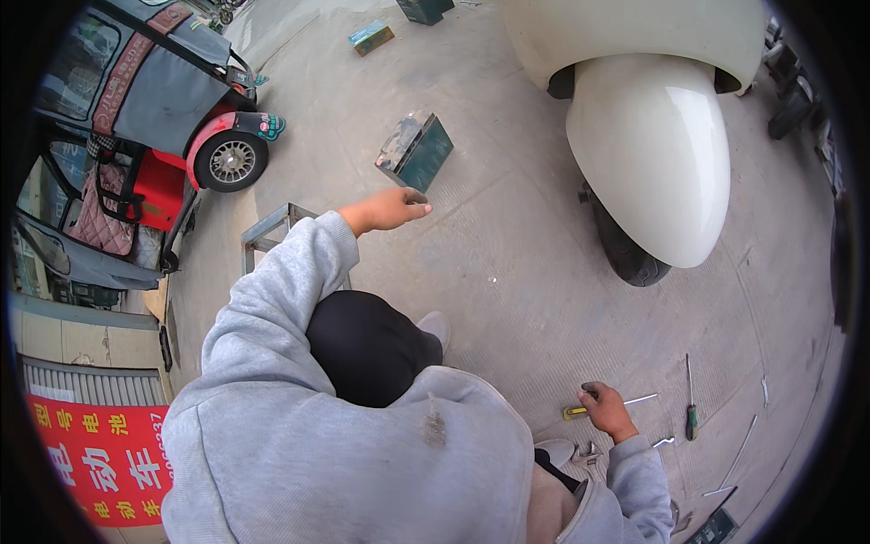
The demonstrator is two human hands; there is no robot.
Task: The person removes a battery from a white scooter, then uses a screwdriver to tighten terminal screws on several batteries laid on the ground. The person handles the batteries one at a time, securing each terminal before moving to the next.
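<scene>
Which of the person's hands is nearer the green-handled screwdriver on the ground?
Right. The right hand is just left of the screwdriver; the left hand stretches far away near a dark battery.

Counted things: 2 hands, left hand (388, 209) stretched out over the ground, right hand (605, 410) low on the concrete, fingers closed on a small dark thing. 3 dark green battery boxes: 1 near the left hand (416, 150), 1 more at top edge (423, 9), 1 at bottom right (717, 529). 1 small flat box, green and yellow (371, 37). 1 cream scooter (648, 136). 1 red and grey three-wheel vehicle (154, 118). 1 metal stool (269, 236). 1 screwdriver w/ green handle (690, 399). Approx. 4 thin metal strips at right, e.g. (743, 446). 1 red banner (100, 458)
</scene>
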